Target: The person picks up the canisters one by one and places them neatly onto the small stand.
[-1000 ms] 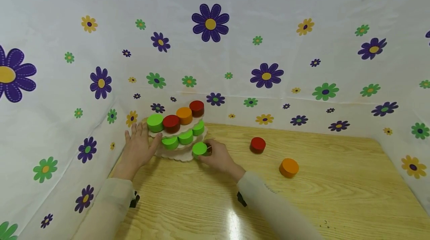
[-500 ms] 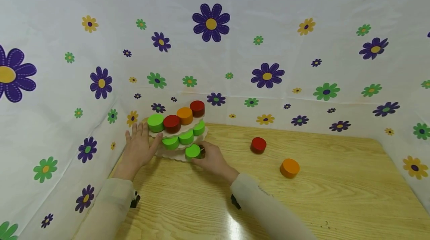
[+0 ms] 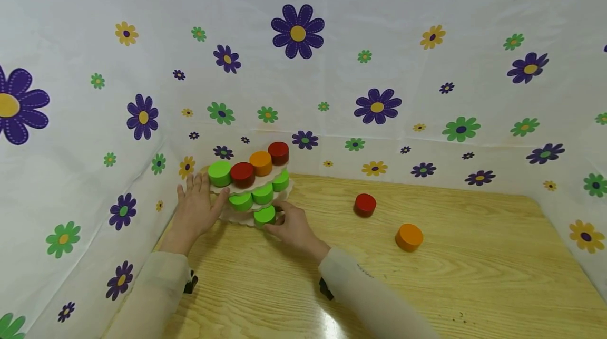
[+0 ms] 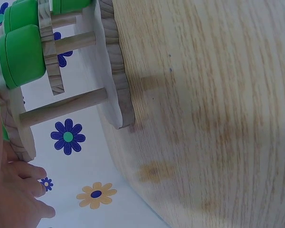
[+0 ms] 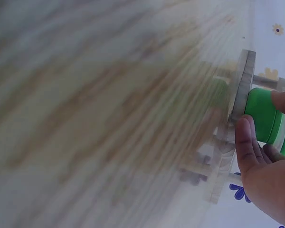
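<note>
A tiered wooden stand (image 3: pixel 237 218) with scalloped edges carries round blocks. On its top tier are a green block (image 3: pixel 219 173), a dark red block (image 3: pixel 242 174), an orange block (image 3: pixel 261 163) and another red block (image 3: pixel 278 153). Green blocks line the middle tier. My left hand (image 3: pixel 194 212) rests against the stand's left end, thumb along the upper tier's edge and fingers spread. My right hand (image 3: pixel 295 227) pinches a green cylindrical block (image 3: pixel 263 215) at the bottom tier. In the right wrist view, thumb and fingers lie on opposite sides of that green block (image 5: pixel 262 113).
A loose red block (image 3: pixel 364 205) and an orange block (image 3: pixel 409 237) lie on the wooden table (image 3: pixel 474 275) to the right. Flower-printed white sheeting (image 3: pixel 332 80) walls the back and both sides, close beside the stand at left. Dowels (image 4: pixel 66 107) join the tiers.
My right hand has slid the green block leftward along the bottom tier, from its right end toward the middle. The left hand and the loose blocks have stayed put.
</note>
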Demonstrator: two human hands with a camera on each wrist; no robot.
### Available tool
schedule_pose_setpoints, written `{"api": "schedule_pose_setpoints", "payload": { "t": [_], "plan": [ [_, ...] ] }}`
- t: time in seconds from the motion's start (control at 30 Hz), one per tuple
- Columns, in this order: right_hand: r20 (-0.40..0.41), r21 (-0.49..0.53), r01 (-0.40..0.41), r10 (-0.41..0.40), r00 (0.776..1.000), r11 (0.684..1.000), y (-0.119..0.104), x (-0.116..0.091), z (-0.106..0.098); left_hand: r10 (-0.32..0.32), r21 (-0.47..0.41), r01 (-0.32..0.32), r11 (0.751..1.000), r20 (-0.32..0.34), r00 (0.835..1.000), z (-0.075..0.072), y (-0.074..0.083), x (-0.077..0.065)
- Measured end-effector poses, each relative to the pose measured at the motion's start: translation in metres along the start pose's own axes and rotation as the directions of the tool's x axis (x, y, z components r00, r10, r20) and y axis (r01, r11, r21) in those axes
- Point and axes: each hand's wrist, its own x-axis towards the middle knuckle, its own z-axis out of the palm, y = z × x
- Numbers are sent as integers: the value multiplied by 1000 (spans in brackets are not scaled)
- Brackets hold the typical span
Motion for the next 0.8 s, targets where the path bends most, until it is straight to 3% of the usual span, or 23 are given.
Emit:
{"api": "schedule_pose_setpoints", "payload": {
  "t": [0.3,0.8],
  "plan": [
    [-26,42,-29,30,999,999,1,1,6,-1,1,1,1000,-3,1000,0,0,0],
    [-59,-98,33,-39,997,995,-2,6,21,-1,-19,1,1000,2,1000,0,0,-1]
  ]
}}
